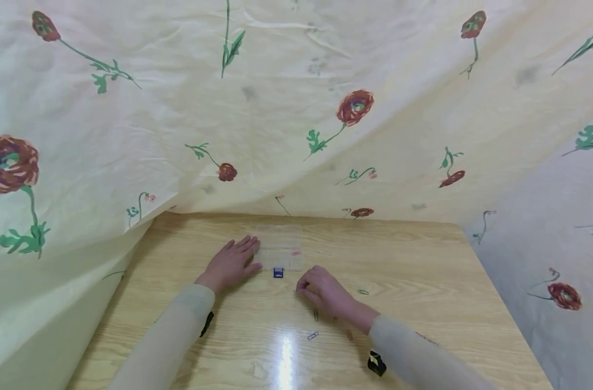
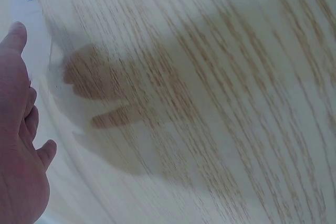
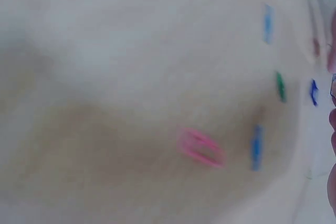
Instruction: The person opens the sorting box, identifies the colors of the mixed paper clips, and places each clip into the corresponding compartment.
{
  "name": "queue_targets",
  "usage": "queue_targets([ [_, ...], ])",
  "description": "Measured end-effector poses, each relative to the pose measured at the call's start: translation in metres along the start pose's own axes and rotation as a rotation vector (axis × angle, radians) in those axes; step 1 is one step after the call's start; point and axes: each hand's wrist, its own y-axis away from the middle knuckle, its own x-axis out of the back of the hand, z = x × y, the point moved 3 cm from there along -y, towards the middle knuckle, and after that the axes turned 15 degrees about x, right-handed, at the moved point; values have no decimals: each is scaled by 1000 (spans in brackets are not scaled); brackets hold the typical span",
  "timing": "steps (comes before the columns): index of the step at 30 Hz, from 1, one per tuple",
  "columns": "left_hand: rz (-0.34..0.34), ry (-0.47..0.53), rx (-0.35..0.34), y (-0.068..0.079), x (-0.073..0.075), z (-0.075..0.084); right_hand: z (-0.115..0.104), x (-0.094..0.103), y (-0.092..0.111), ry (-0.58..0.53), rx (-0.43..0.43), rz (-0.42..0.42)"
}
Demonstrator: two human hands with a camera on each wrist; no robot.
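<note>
A clear plastic box (image 1: 272, 261), its lid lying back flat, has a dark blue latch (image 1: 278, 272) at its front edge. Inside it at the right is a small pink item (image 1: 296, 253). My left hand (image 1: 232, 264) rests with extended fingers at the box's left side. To the right and nearer me, my right hand (image 1: 327, 292) pinches a small paper clip (image 3: 333, 85), mostly hidden by the fingers. Around that hand lie a green paper clip (image 1: 363, 292), a dark one (image 1: 315, 314), a bluish one (image 1: 313, 336) and a pink paper clip (image 3: 201, 148).
The wooden table (image 1: 413, 260) carries everything. A flowered cloth (image 1: 277, 108) hangs behind and at both sides of it. Blurred blue clips (image 3: 256, 148) show in the right wrist view. Black straps (image 1: 376, 363) sit at both forearms.
</note>
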Motion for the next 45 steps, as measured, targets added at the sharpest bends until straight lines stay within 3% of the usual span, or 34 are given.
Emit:
queue_targets([
  [8, 3, 15, -3, 3, -2, -1, 32, 8, -43, 14, -49, 92],
  [19, 19, 25, -3, 2, 1, 1, 56, 9, -74, 32, -96, 64],
  [33, 36, 3, -10, -1, -4, 1, 69, -2, -78, 74, -111, 30],
  [38, 33, 1, -7, -1, -4, 0, 67, 2, -72, 25, -140, 38],
  [45, 25, -11, -4, -2, -2, -2, 50, 14, -53, -27, -111, 11],
])
